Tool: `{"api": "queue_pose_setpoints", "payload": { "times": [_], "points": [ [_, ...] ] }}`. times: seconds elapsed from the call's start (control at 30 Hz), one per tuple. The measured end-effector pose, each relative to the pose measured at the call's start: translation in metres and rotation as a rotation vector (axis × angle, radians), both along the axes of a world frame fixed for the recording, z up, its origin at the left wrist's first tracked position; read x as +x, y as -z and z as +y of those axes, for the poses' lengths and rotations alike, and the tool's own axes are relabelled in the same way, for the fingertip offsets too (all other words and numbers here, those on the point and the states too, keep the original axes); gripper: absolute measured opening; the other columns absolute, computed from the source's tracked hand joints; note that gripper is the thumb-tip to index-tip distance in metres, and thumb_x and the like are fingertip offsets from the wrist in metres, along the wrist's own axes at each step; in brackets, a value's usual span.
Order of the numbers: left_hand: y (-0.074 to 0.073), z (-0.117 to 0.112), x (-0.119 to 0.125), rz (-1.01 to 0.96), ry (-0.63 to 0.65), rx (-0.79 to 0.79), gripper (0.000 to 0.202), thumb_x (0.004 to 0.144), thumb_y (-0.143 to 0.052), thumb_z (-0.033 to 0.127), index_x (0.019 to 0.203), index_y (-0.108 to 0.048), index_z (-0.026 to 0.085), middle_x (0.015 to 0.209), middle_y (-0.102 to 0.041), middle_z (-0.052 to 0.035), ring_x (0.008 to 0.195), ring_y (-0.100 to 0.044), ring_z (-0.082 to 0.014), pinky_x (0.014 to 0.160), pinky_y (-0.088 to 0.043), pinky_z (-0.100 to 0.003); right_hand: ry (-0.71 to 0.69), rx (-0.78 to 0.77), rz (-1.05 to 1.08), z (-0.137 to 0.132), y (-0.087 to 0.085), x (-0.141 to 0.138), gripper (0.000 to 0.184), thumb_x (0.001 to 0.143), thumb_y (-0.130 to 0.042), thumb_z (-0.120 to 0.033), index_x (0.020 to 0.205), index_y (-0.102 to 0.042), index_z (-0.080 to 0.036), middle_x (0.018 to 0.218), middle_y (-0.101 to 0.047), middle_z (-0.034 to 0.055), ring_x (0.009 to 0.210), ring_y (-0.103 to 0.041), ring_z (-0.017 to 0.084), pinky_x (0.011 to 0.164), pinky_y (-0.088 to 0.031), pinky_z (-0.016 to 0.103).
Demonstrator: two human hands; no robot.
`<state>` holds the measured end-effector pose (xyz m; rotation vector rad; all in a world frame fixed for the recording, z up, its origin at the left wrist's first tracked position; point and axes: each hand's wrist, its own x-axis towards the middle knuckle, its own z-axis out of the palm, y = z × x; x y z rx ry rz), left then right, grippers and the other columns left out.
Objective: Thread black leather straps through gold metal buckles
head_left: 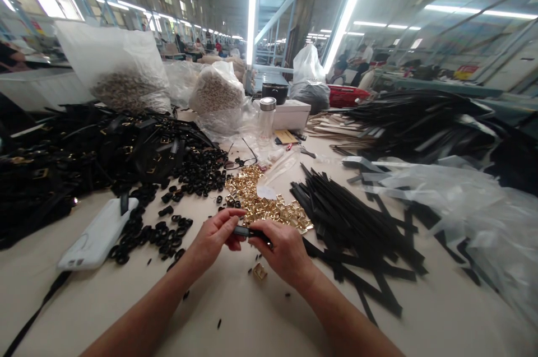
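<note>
My left hand point(216, 236) pinches one end of a short black strap point(241, 231) above the table. At its other end, my right hand point(282, 247) is closed around the same strap, and the fingers hide part of it. Just beyond both hands spreads a heap of gold buckles point(269, 200). One loose gold buckle point(259, 272) lies on the table below my right hand. Small black loops point(159, 236) are scattered to the left of my left hand. On the right side rests a pile of flat black straps point(348, 217).
A white device point(98, 233) with a black cord lies at left, near a heap of black buckled straps point(126, 144). Glasses point(240, 162), a glass bottle point(267, 119) and a white box point(292, 116) stand farther back. Plastic sheeting point(471, 200) covers the right side.
</note>
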<state>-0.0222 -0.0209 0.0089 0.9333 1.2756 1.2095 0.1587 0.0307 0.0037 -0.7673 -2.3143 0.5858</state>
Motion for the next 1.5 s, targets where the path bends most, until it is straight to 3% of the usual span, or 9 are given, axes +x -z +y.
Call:
{"api": "queue_pose_setpoints", "payload": {
  "times": [0.3, 0.47, 0.7, 1.17, 1.33, 1.5],
  "points": [
    [-0.01, -0.002, -0.007, 0.045, -0.047, 0.044, 0.045, 0.077, -0.065, 0.042, 0.111, -0.058, 0.014, 0.061, -0.061, 0.0018, 0.055, -0.057, -0.012, 0.057, -0.047, -0.024, 0.03, 0.017, 0.017, 0.001, 0.001, 0.001, 0.017, 0.086, -0.064, -0.026, 0.102, -0.062, -0.023, 0.094, -0.071, 0.0019, 0.086, -0.066, 0.017, 0.076, -0.047, 0.026],
    [-0.006, -0.001, -0.009, -0.013, -0.041, 0.022, 0.048, 0.072, -0.07, 0.038, 0.113, -0.058, 0.014, 0.062, -0.058, 0.0038, 0.055, -0.056, -0.0115, 0.056, -0.045, -0.024, 0.089, -0.05, 0.003, 0.0, 0.0, 0.0, 0.042, 0.08, -0.069, -0.029, 0.12, -0.056, -0.024, 0.09, -0.071, 0.001, 0.079, -0.067, 0.017, 0.072, -0.049, 0.026],
    [-0.005, 0.0, -0.012, -0.099, -0.093, -0.06, 0.053, 0.07, -0.072, 0.037, 0.116, -0.057, 0.015, 0.065, -0.06, 0.0023, 0.053, -0.055, -0.0105, 0.054, -0.043, -0.023, 0.118, -0.109, -0.017, 0.0, 0.001, 0.001, 0.057, 0.076, -0.073, -0.029, 0.128, -0.048, -0.026, 0.093, -0.071, 0.0015, 0.077, -0.067, 0.018, 0.07, -0.05, 0.027],
    [-0.007, 0.001, -0.019, -0.329, -0.216, -0.03, 0.05, 0.067, -0.078, 0.03, 0.112, -0.061, 0.015, 0.065, -0.062, 0.0021, 0.05, -0.051, -0.0063, 0.05, -0.04, -0.018, 0.133, -0.061, 0.096, 0.002, -0.002, 0.004, 0.05, 0.08, -0.065, -0.021, 0.127, -0.046, -0.026, 0.094, -0.069, 0.0001, 0.076, -0.066, 0.016, 0.074, -0.049, 0.027],
    [-0.006, 0.001, -0.018, -0.314, -0.19, 0.025, 0.032, 0.07, -0.075, 0.034, 0.094, -0.066, 0.014, 0.069, -0.065, -0.0008, 0.055, -0.055, -0.0082, 0.054, -0.043, -0.019, 0.062, 0.025, -0.003, 0.004, -0.005, 0.006, 0.014, 0.094, -0.051, -0.026, 0.103, -0.06, -0.023, 0.092, -0.069, 0.0036, 0.082, -0.064, 0.018, 0.073, -0.044, 0.026],
    [-0.008, 0.0, -0.012, -0.067, -0.113, 0.083, 0.027, 0.069, -0.075, 0.037, 0.082, -0.067, 0.014, 0.067, -0.066, -0.0019, 0.06, -0.058, -0.0119, 0.062, -0.046, -0.024, 0.114, 0.097, -0.216, 0.006, -0.008, 0.01, 0.024, 0.096, -0.043, -0.029, 0.082, -0.06, -0.02, 0.067, -0.063, 0.0009, 0.061, -0.058, 0.016, 0.057, -0.032, 0.025]
  ]
}}
